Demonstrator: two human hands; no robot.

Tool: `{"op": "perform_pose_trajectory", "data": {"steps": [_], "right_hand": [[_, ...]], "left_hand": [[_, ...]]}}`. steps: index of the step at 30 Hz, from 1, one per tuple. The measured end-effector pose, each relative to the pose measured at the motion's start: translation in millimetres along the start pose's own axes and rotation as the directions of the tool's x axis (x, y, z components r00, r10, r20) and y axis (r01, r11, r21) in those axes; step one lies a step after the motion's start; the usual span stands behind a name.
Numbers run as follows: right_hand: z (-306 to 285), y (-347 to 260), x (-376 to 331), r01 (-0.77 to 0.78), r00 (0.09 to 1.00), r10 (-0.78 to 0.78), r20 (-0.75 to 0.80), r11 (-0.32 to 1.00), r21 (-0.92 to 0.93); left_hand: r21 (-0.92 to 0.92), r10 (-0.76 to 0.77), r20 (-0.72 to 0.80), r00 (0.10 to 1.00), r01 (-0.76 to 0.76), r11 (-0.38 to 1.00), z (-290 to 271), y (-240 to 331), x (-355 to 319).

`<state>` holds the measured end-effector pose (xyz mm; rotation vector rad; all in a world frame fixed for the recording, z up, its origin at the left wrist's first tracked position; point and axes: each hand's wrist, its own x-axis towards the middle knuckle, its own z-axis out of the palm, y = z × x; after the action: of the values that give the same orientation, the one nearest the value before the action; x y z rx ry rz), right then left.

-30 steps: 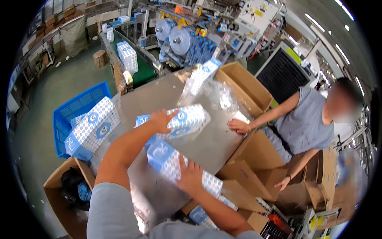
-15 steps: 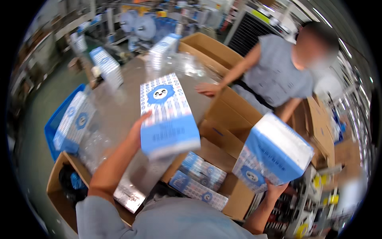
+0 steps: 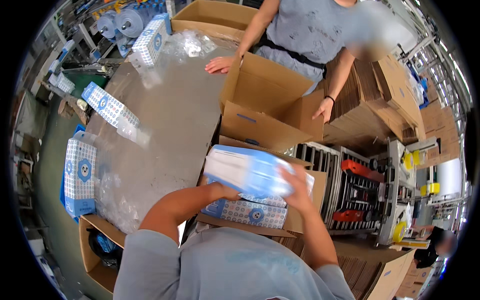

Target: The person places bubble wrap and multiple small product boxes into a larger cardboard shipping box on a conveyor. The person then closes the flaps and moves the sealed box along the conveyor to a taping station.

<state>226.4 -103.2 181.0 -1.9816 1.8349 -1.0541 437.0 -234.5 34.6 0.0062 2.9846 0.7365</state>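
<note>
Gripping a blurred pack (image 3: 245,169), the right hand (image 3: 296,187) hangs over a carton (image 3: 319,191) of patterned packs (image 3: 256,216); left hand (image 3: 227,192), grip hidden.

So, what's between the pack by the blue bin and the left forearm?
Crumpled clear plastic beside the pack, then grey tabletop toward the left forearm; the head view shows it.

A soft-cornered packet (image 3: 240,167), blue and white and rather blurred from here, is held up over an open cardboard carton (image 3: 320,185), tilted, its white face turned upward. The carton's flaps are folded outward. Inside, another packet (image 3: 240,213) lies lengthwise along the near side: white with rows of small round prints, a blue end at the left, and a scalloped blue badge bearing a little face.
</note>
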Motion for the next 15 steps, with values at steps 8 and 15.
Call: {"op": "perform_pose_trajectory", "data": {"steps": [8,15], "right_hand": [[74.8,46.1,33.8,-0.008,0.992,0.067,0.105,0.874,-0.486],[87.8,-11.5,36.5,0.045,0.999,-0.040,0.026,0.973,-0.226]], "left_hand": [[0.091,-0.109,-0.253,0.961,0.135,0.987,-18.8,30.6,-35.1],[0.001,-0.250,-0.391,0.886,0.272,0.962,10.5,32.5,-52.7]]}}
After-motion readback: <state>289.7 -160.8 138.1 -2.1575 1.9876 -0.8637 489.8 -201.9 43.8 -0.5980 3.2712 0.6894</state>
